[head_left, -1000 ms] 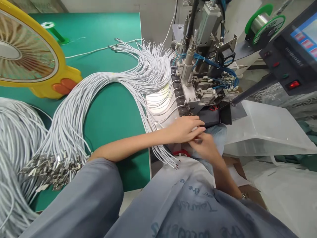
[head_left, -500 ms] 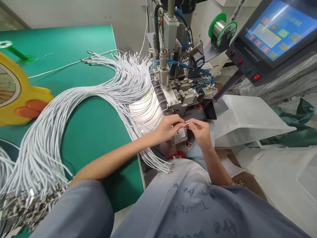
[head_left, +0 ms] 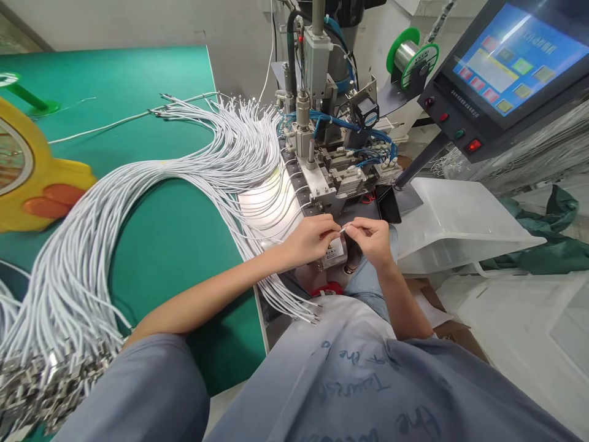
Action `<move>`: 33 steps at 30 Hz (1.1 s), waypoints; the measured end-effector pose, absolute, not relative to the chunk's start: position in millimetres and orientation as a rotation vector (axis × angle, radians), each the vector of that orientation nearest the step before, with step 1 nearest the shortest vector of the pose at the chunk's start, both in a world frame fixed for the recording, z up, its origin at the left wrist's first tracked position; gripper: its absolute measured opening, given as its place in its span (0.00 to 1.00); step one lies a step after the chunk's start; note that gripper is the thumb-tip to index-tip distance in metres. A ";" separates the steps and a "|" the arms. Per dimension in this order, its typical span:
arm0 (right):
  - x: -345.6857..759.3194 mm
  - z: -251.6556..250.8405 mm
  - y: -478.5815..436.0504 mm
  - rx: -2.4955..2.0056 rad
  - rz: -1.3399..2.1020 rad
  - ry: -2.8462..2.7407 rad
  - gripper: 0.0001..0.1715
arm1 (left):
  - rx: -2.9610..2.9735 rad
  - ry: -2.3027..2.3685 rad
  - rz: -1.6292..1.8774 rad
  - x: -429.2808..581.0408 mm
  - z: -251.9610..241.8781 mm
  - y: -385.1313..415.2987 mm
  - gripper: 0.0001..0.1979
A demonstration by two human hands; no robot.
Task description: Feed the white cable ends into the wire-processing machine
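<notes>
My left hand and my right hand meet in front of a small soldering machine. Both pinch the end of one thin white cable between thumb and fingers. A large bundle of white cables sweeps across the green table from lower left to the machine's fixture, with metal connectors at its near end. Several loose cable ends hang off the table edge beside my left forearm.
A touch-screen control panel with red and green buttons stands at upper right. A green solder spool sits behind the machine. A white plastic tray lies to the right. A yellow fan stands at the left.
My hands rose from the machine's front edge and now pinch a cable end between them. The view turned left to right, bringing the screen into sight.
</notes>
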State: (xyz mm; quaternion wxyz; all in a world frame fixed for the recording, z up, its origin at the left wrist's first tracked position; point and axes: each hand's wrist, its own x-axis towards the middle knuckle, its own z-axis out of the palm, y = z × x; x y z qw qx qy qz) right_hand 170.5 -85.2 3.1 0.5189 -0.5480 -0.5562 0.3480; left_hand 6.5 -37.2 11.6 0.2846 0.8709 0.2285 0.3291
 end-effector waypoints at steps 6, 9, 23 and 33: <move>153.3 -5.2 -89.4 -1.394 0.583 -1.242 0.12 | 2.574 0.656 0.845 3.8 10.9 -34.2 0.09; 161.9 -2.7 -85.8 -1.425 0.515 -1.447 0.14 | 2.937 0.618 0.722 -0.3 9.2 -26.7 0.11; 146.3 -24.1 -69.8 -1.441 0.615 -1.196 0.15 | 2.598 0.782 0.553 4.3 10.7 -25.8 0.11; 172.3 -53.4 -30.5 -1.474 1.119 -1.134 0.14 | 2.822 0.932 0.016 -2.2 -1.4 -0.8 0.12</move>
